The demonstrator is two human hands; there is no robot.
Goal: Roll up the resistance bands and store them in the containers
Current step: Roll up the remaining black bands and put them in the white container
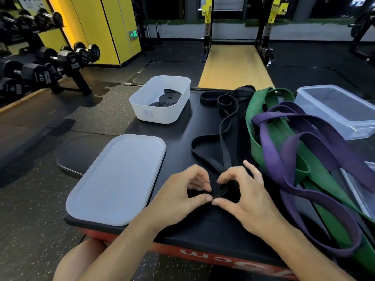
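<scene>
Left hand (180, 191) and right hand (241, 191) both pinch the rolled end of a thin flat black rubber band (222, 126) on the matte black table (182, 226); its loose length runs away from the person.

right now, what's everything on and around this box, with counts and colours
plyo box: one, black top, red side
white container: one, far left
rolled black bands: at least two, inside it
lid: one, frosted, near left
clear container: one, far right
loose black bands: count unclear, centre
green band: at least one, right
purple band: at least one, over green
dumbbells: several, black, left rack
left hand, right hand: pinching the loose black bands' near end
</scene>
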